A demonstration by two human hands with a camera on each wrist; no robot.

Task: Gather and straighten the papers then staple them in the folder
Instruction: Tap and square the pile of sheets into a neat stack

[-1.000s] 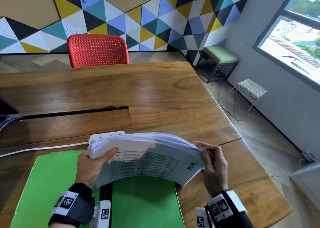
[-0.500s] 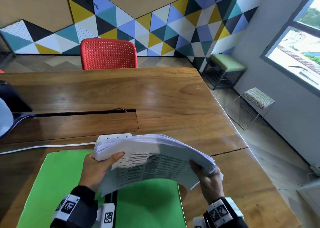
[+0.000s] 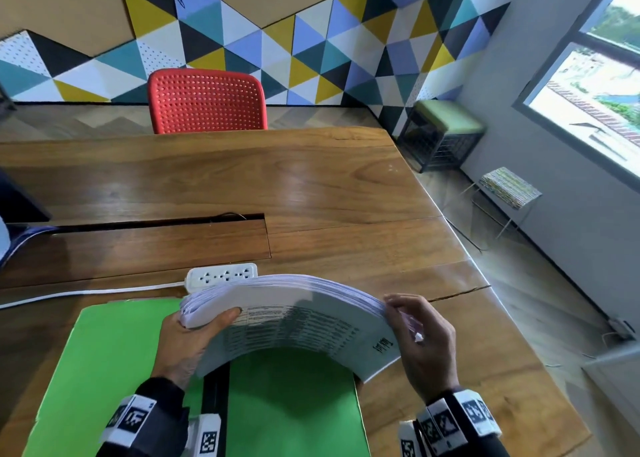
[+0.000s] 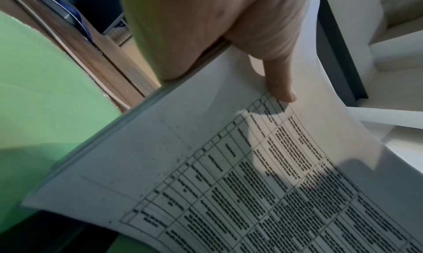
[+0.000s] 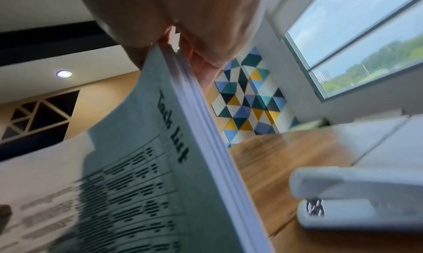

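Note:
A thick stack of printed papers (image 3: 294,321) arches above the open green folder (image 3: 114,359) lying on the wooden table. My left hand (image 3: 188,338) grips the stack's left edge, thumb (image 4: 278,83) pressed on the printed sheet (image 4: 263,175). My right hand (image 3: 420,338) holds the right edge, fingers curled over the page ends (image 5: 201,123). The front sheet reads "Task List". A pale grey stapler (image 5: 357,199) sits on the table by my right wrist, seen only in the right wrist view.
A white power strip (image 3: 221,276) with its cord lies just behind the papers. A cable slot (image 3: 156,224) cuts across the table (image 3: 311,193). A red chair (image 3: 207,101) stands at the far side. The table's right edge (image 3: 460,241) drops to the floor.
The stack has stayed arched over the folder. My right hand has shifted from under the right edge up to its top, fingers now over the page ends. The view has swung slightly.

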